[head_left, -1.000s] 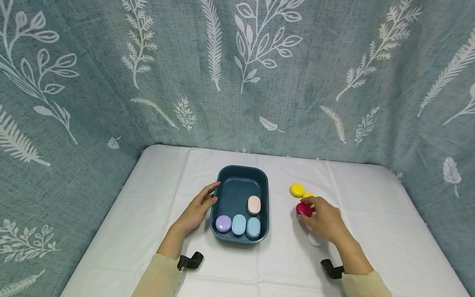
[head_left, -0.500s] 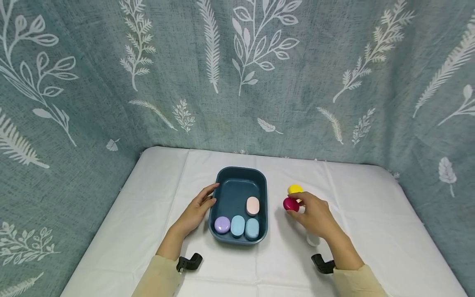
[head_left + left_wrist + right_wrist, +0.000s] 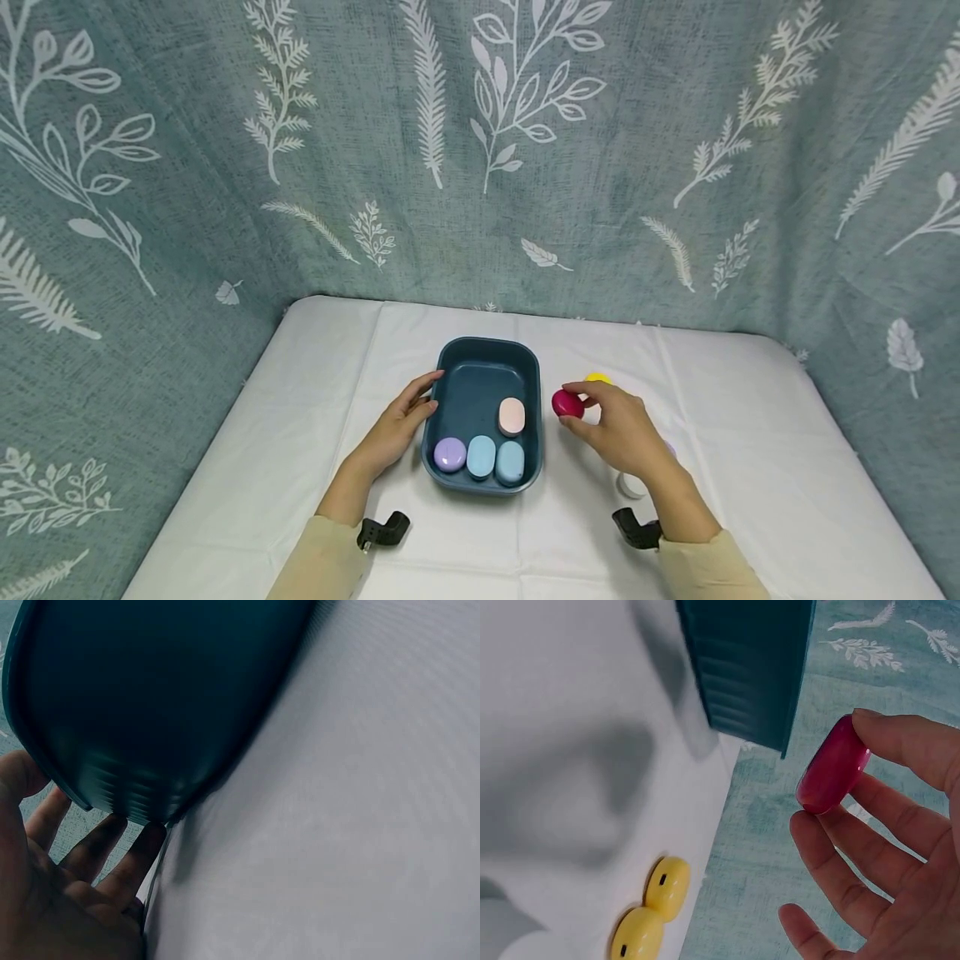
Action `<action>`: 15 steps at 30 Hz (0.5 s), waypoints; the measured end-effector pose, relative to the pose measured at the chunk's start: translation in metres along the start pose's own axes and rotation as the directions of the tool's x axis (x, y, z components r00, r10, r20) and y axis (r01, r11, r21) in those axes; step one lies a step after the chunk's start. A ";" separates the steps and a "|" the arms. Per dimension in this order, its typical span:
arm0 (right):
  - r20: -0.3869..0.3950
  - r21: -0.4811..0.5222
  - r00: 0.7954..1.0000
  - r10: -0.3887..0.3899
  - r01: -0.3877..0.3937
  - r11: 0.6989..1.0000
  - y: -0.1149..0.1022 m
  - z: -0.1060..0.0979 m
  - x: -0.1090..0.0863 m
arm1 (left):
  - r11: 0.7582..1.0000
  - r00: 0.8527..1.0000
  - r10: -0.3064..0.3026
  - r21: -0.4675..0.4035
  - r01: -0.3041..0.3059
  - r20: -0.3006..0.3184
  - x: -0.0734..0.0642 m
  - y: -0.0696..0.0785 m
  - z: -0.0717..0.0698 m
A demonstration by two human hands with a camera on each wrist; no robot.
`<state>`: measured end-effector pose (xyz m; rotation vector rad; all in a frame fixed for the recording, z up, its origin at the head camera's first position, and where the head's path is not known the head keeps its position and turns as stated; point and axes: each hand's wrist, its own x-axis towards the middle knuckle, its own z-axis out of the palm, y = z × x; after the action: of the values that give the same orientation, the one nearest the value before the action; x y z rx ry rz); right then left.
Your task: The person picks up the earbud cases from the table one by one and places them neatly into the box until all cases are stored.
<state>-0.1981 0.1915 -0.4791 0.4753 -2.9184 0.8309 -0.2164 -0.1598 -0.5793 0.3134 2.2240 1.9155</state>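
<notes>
The right hand (image 3: 618, 429) pinches a red piece (image 3: 567, 404) between thumb and fingertips, raised above the white cloth (image 3: 337, 350) just right of the tray (image 3: 471, 396). The right wrist view shows the thumb on one end of it and a fingertip against the other, with the remaining fingers spread below.

The left hand (image 3: 390, 425) lies at the tray's left side, fingers apart, thumb and fingertips touching the rim and outer wall without closing round it. The two hands are well apart, the tray between them.

Along the tray's near end sit, from left to right, a purple piece (image 3: 450, 455), a blue piece (image 3: 481, 457) and a second blue piece (image 3: 510, 463). A pink piece (image 3: 512, 417) sits farther back by the right wall.

On the cloth, two yellow pieces (image 3: 667, 888) touch each other; in the head view only part of one shows beyond the right hand. A white piece (image 3: 631, 485) lies near the right wrist, partly hidden, and a sliver of something light purple (image 3: 671, 449) peeks out behind that wrist.

Each wrist wears a black mount (image 3: 386, 529), just past a beige sleeve (image 3: 318, 562). A blue-green leaf-patterned curtain (image 3: 337, 125) stands behind the table and along its sides.
</notes>
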 end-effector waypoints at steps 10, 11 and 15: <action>-0.029 0.046 0.996 -0.086 0.088 0.995 -0.019 0.003 0.009 | 1.000 1.000 -0.002 0.008 0.002 -0.002 0.000 0.001 0.000; -0.030 0.055 0.995 -0.096 0.098 0.994 -0.021 0.003 0.010 | 1.000 1.000 -0.002 0.008 0.002 -0.002 0.001 0.000 0.000; -0.029 0.084 0.991 -0.134 0.136 0.987 -0.029 0.006 0.015 | 1.000 1.000 -0.001 0.006 0.001 -0.002 0.000 0.000 0.001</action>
<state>-0.2030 0.1606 -0.4675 0.6577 -2.8007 0.9385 -0.2166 -0.1590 -0.5792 0.3111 2.2313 1.9105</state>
